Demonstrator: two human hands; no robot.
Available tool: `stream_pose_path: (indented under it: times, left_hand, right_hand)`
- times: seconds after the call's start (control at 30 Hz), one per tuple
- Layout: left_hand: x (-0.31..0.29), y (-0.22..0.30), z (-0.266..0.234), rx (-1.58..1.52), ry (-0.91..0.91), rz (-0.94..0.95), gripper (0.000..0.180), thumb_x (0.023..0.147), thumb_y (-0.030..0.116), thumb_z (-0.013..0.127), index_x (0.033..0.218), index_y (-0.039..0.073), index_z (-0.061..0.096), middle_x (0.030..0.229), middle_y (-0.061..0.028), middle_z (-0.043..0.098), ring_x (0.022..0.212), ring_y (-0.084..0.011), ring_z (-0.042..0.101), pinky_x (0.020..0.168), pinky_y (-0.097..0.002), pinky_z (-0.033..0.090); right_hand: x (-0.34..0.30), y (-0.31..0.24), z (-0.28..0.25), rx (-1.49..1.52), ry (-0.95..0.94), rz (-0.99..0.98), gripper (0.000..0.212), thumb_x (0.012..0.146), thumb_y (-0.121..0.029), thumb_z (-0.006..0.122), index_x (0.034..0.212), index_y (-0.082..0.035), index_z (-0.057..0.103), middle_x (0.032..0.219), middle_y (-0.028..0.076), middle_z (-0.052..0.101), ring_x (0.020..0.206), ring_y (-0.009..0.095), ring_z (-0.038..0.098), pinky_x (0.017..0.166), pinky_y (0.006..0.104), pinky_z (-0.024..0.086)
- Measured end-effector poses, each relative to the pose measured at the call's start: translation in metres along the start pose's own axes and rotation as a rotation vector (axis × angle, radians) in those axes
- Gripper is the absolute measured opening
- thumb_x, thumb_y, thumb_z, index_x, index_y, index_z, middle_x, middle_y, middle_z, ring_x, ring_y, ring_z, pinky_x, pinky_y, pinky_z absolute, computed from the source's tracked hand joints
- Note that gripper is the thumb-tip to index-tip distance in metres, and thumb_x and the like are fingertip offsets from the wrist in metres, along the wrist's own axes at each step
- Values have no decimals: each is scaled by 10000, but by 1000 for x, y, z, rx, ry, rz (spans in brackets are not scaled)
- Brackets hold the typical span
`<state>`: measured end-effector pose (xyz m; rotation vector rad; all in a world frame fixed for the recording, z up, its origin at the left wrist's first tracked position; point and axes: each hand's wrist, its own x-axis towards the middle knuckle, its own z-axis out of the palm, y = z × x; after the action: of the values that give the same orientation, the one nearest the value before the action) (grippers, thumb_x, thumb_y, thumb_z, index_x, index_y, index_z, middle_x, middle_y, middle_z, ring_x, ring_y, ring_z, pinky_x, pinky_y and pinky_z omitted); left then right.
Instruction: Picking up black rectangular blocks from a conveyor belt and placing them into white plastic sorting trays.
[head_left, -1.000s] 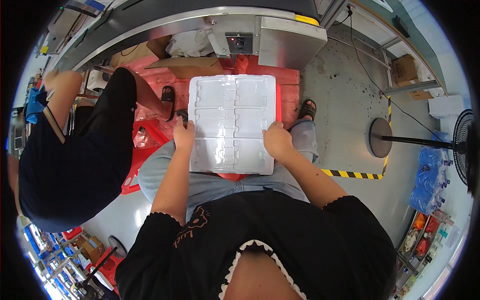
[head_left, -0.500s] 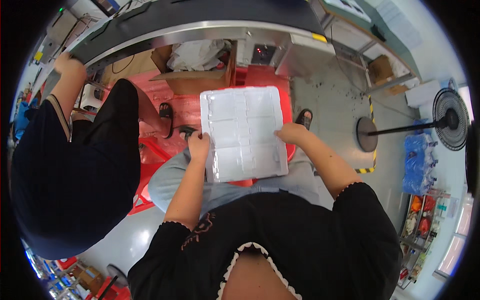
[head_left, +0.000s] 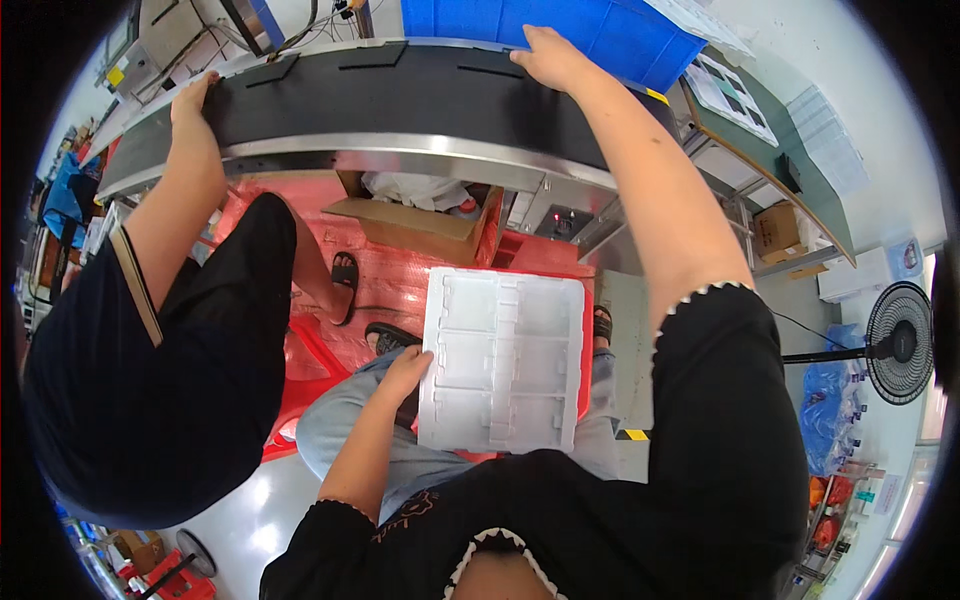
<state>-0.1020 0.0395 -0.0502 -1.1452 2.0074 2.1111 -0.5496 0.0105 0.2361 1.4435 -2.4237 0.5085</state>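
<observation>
A white plastic tray (head_left: 505, 362) with several shallow rectangular compartments lies in front of me, over a red surface (head_left: 586, 350). My left hand (head_left: 408, 370) grips the tray's left edge. My right arm reaches far forward over the black conveyor belt (head_left: 420, 105). Up there my right hand (head_left: 550, 60) has its thumb and forefinger apart, close to the right end of a thin flat black piece (head_left: 492, 69). Two similar pieces, a middle one (head_left: 372, 57) and a left one (head_left: 273, 71), lie farther left along the belt's far side.
A person in dark clothes (head_left: 150, 400) sits at my left, one hand (head_left: 194, 95) at the belt. Beyond the belt stands a large blue bin (head_left: 560, 28). Below it sits an open cardboard box (head_left: 420, 228) with plastic bags. A black fan (head_left: 900, 340) stands at the right.
My right hand has let go of the tray's right edge and stretched forward over the belt. My left hand stays on the tray. The view has tilted up, showing more of the belt.
</observation>
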Motion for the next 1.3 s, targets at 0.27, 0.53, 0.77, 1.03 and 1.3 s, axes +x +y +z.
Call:
stream_pose_path:
  times: [0.27,0.53,0.77,1.03,1.3]
  left_hand:
    - [5,309,-6,290,464,805,267,881,206,593,1015,-23,609,923,-132,619,863,-208,594,776,-303,461]
    - [110,420,-53,525,44,754,870,708,625,621,1260,-29,466,1272,-210,485,1201,-358,436,990,-508,320]
    - [153,414,67,1041,684,501,777,676,580,670,1143,-32,559,1168,-206,575,1097,-323,545,914,-440,417]
    - [1,295,27,980,408,1411,899,605,334,797,1334,3,386,1251,-171,484,1113,-342,468,943,-453,358]
    - [50,141,29,1198,-114,958,769,719,286,705,1337,-1,347,1388,-149,340,1277,-306,330,1044,-468,272]
  right_hand:
    - [-13,15,-46,-180,-198,95,471,709,-420,700,897,6,630,816,148,638,785,283,630,712,361,505]
    - [-193,-91,-105,617,-167,133,398,850,-325,570,755,60,525,708,220,541,641,356,527,613,427,404]
    - [-368,-31,28,732,-479,885,412,896,-349,496,776,41,558,815,240,597,769,384,575,685,425,436]
    - [-370,-18,72,239,-844,634,561,870,-537,446,823,-9,630,882,212,631,870,380,607,740,467,478]
    - [-323,-40,9,329,-800,425,511,839,-501,539,737,-5,606,773,191,619,728,311,612,645,414,465]
